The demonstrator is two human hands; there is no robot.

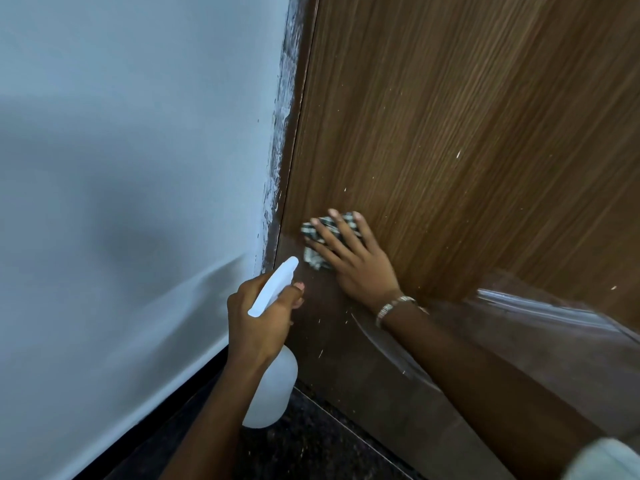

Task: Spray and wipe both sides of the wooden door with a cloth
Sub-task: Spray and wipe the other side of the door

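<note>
pressing the checked cloth [313,256] flat on the lower wooden door [450,133], near its left edge, with straight fingers of the right hand [353,263]; gripping a white spray bottle [273,393] in the left hand [256,317].

A metal link bracelet [391,308] is worn at the wrist just behind the right hand [356,265]. A pale sleeve [604,459] edge is seen far up that arm. The left hand [256,317] and forearm are left bare.

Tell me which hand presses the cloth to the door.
The right hand, fingers spread flat on the checked cloth; the left hand grips the white spray bottle.
</note>
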